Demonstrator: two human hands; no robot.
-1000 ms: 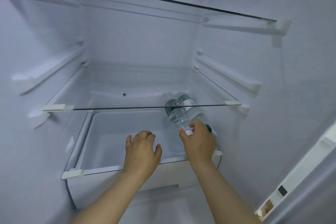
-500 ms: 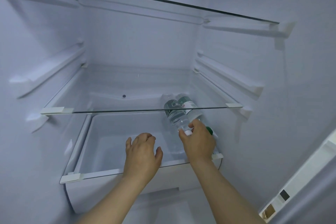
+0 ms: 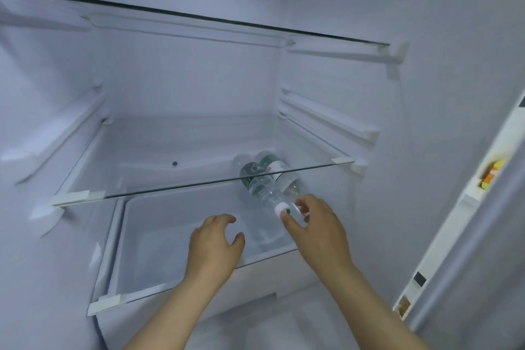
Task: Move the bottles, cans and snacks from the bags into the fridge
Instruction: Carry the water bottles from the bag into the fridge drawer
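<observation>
Two water bottles (image 3: 267, 179) lie side by side on the lower glass shelf (image 3: 159, 286) at the fridge (image 3: 184, 88) right wall, their cap ends pinched by the right hand (image 3: 318, 230), while the left hand (image 3: 213, 247) hovers beside them, loosely curled and holding nothing.

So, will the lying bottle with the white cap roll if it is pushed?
Likely yes: the bottle lies sideways, round, on a smooth glass shelf. The second bottle close on its right probably blocks rolling that way. Clear plastic may feel slippery.

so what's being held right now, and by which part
The right hand pinches the bottles at their cap ends; the left hand holds nothing.
</observation>
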